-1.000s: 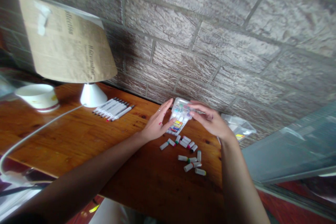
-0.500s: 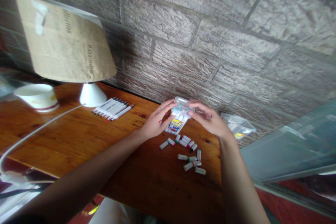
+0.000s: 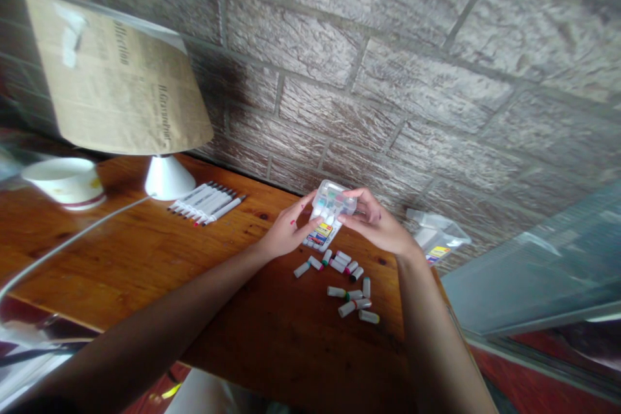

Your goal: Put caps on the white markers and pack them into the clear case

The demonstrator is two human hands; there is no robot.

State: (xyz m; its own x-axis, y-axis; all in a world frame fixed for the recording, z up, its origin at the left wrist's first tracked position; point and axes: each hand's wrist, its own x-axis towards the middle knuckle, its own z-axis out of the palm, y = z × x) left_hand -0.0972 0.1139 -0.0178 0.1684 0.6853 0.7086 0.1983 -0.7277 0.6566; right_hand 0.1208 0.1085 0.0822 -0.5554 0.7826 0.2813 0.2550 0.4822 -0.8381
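Both my hands grip a clear plastic marker case (image 3: 334, 189) with a yellow and blue label and white markers inside. My left hand (image 3: 287, 228) closes on its left side, thumb across the front by the label. My right hand (image 3: 373, 221) pinches the upper right part of the case, the thumb in front. The case is tilted, its lower end close to the wooden table (image 3: 218, 272). Just in front of it lie several loose white marker caps (image 3: 338, 265) with coloured ends, and another group of caps (image 3: 356, 295) lies nearer to me.
A row of white markers (image 3: 206, 204) lies left of my hands, near the lamp (image 3: 169, 178) and its white cable (image 3: 77, 239). A paper cup (image 3: 65, 184) stands at the far left. Right of my right arm is a second clear case (image 3: 441, 239). A brick wall (image 3: 315, 110) rises behind.
My right hand has shifted slightly left with the upper part of the case. My left fingers have slid behind the case. The loose caps and the markers stay where they were.
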